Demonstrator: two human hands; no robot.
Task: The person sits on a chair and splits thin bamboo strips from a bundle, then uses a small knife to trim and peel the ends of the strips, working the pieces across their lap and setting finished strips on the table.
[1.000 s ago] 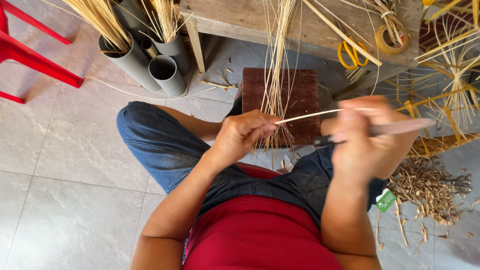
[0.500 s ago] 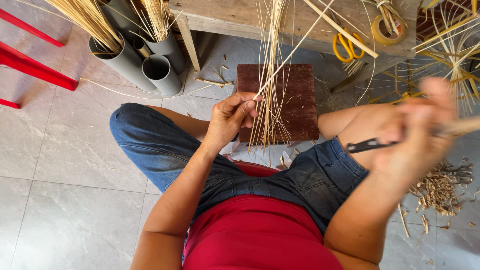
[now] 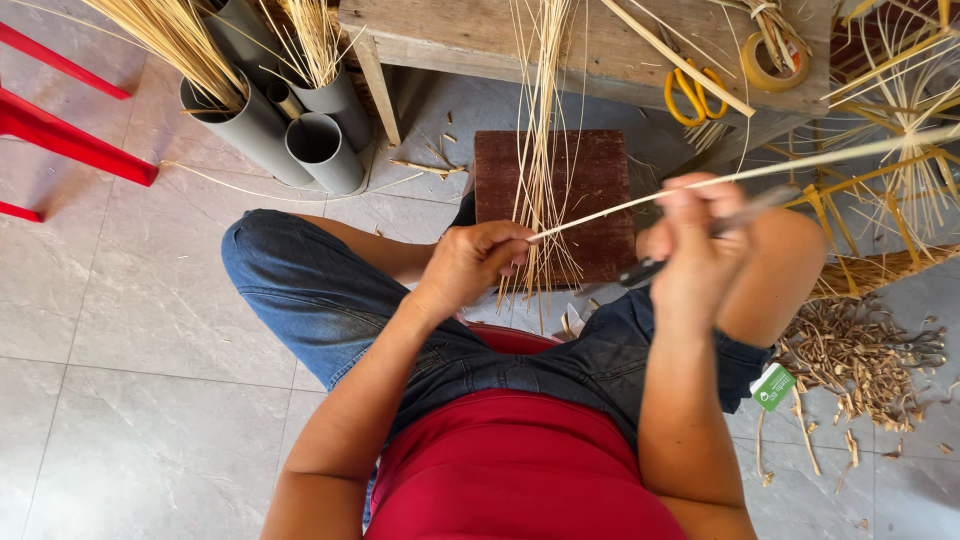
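Shaving a long pale strip (image 3: 640,205) held taut between two hands, over the lap.

Wooden desk (image 3: 600,45) at 12 o'clock carries yellow scissors (image 3: 690,95) and a tape roll (image 3: 770,60); grey plastic pipes (image 3: 290,130) at 10 o'clock stand dry straw upright. A dark red-brown block (image 3: 590,190) sits below hanging strands. The left hand (image 3: 475,265) has its grip clamped on the strip's near end, steadying it; the right hand (image 3: 700,245) is closed on a dark-handled knife (image 3: 650,268) laid against the thin, stiff strip. Curled shavings (image 3: 860,350) litter the tiled floor at 3 o'clock.
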